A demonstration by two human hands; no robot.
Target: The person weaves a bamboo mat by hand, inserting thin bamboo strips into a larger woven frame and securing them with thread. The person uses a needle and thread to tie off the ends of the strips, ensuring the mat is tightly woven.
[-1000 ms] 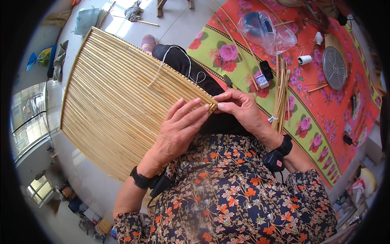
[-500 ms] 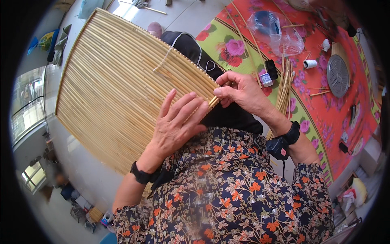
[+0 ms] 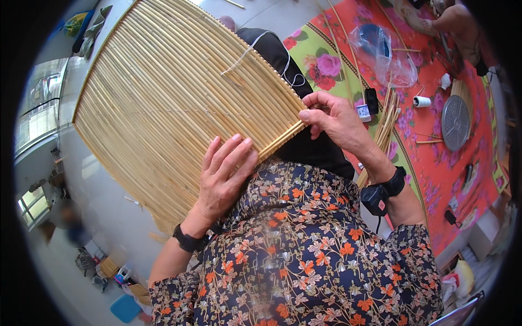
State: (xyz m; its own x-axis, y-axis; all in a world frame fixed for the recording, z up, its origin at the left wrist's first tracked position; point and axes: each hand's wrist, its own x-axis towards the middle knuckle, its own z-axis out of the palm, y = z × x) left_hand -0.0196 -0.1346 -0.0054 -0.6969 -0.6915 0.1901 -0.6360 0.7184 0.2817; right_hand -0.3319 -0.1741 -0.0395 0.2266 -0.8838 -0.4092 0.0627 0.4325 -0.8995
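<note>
A large mat of thin straw-coloured stalks (image 3: 163,92) lies across my lap, its rows stitched side by side. My right hand (image 3: 338,124) pinches the end of the outermost stalks at the mat's near right corner, thumb on top; the other fingertips are partly hidden. Flat on the mat near its closest edge rests my left hand (image 3: 225,174), fingers stretched out and holding nothing. A loose white thread (image 3: 247,53) trails over the mat's right edge onto my dark trouser leg (image 3: 280,54).
On the red and green floral cloth at right lie a stalk bundle (image 3: 387,119), a white thread spool (image 3: 421,101), a round perforated metal disc (image 3: 455,123) and a clear plastic bag (image 3: 403,70). Another person's arm (image 3: 459,27) reaches in at upper right. A blue stool-like object (image 3: 125,308) stands lower left.
My left hand has slid down and left, away from the right hand, baring more of the outermost stalks. The right hand keeps its pinch at the corner. The whole view has shifted slightly.
</note>
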